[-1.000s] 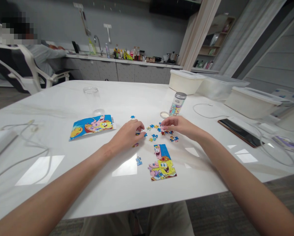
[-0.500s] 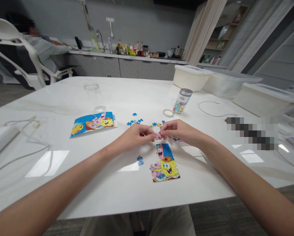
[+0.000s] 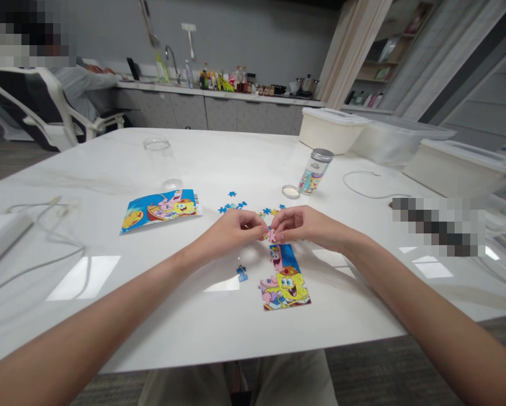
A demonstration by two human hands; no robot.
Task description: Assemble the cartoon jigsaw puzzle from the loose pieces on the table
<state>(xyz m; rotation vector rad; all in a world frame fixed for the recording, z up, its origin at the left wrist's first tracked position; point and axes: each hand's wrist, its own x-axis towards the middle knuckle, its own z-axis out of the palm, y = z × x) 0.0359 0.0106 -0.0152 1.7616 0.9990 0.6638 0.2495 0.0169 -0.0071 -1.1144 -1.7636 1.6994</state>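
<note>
Just above the joined part of a cartoon jigsaw puzzle [image 3: 293, 285], my two hands meet fingertip to fingertip. My right hand [image 3: 301, 226] pinches a pink jigsaw piece [image 3: 272, 234]. The fingers of my left hand [image 3: 245, 226] are closed at the left edge of the same piece, where a bit of yellow shows. Loose blue pieces [image 3: 232, 207] lie beyond my left hand, and more multicoloured ones [image 3: 274, 211] are partly hidden behind both hands. A small blue cluster [image 3: 242, 273] rests left of the joined part. The folded picture sheet [image 3: 162, 210] lies further left.
A printed can [image 3: 316, 172] stands beyond my right hand, with a round lid [image 3: 291, 192] beside it. A clear jar [image 3: 158, 160] is at the back left. Storage boxes [image 3: 331, 131] line the right rear; cables [image 3: 45, 242] run along the left. A person [image 3: 78, 84] sits at the far counter.
Both hands stay nearly in place, fingers shifting slightly around the pink piece, which shows a little more now. The view has tilted a little; the puzzle on the table looks unchanged.
</note>
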